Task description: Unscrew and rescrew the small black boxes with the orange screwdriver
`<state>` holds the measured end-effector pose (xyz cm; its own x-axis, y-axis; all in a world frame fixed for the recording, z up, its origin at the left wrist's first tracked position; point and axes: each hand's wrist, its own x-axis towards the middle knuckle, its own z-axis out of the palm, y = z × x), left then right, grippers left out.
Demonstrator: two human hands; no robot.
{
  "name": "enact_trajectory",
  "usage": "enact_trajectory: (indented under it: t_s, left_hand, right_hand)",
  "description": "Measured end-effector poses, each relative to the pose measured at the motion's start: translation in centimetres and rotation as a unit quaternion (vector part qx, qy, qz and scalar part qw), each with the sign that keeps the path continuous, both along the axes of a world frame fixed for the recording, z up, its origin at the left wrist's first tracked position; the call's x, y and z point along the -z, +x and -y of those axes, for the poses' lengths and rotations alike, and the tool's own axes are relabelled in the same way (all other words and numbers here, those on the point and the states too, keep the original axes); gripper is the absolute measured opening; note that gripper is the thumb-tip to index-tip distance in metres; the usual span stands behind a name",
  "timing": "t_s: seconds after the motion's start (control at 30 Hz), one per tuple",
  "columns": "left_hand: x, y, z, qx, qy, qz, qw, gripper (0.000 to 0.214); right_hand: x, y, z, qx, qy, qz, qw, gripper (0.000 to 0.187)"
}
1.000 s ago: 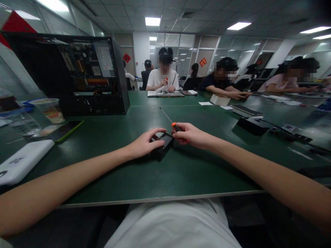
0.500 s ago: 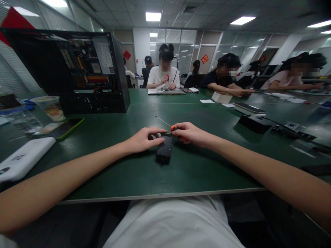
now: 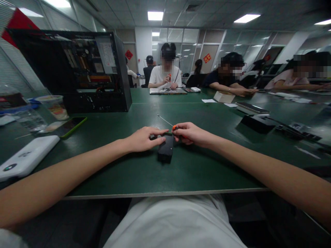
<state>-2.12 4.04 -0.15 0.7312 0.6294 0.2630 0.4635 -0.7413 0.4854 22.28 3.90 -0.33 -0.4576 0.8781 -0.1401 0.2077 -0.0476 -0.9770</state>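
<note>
left hand [image 3: 144, 139]: on black box [image 3: 165, 152] end, grasp unclear | right hand [image 3: 192, 134]: closed around orange screwdriver [image 3: 174, 127]

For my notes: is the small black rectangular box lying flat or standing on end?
Lying flat: the small black rectangular box rests lengthwise on the green table.

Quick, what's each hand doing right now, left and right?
Left hand: open, fingers resting on the far end of the black box.
Right hand: closed, holding the orange-handled screwdriver, shaft pointing away.
</note>
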Motion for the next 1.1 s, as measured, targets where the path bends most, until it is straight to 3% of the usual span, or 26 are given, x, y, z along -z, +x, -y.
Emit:
enact_trajectory:
  t_s: [0.13, 0.4, 0.63, 1.1]
  left_hand:
    - [0.0, -0.5, 0.1, -0.008, 0.047, -0.035, 0.998, 0.057]
    - [1.0, -0.1, 0.4, 0.001, 0.043, -0.025, 0.999, 0.07]
    - [1.1, -0.5, -0.6, 0.073, 0.024, 0.006, 0.997, 0.095]
    - [0.6, -0.9, -0.7, 0.122, 0.029, 0.007, 0.992, 0.068]
  right_hand:
    - [0.0, 0.0, 0.0, -0.001, -0.001, -0.001, 1.0, 0.03]
    - [-0.2, -0.1, 0.1, 0.008, 0.01, 0.001, 1.0, 0.026]
    - [0.0, -0.1, 0.2, 0.016, 0.023, -0.004, 1.0, 0.032]
    - [-0.2, 0.0, 0.5, 0.003, 0.079, 0.043, 0.996, 0.039]
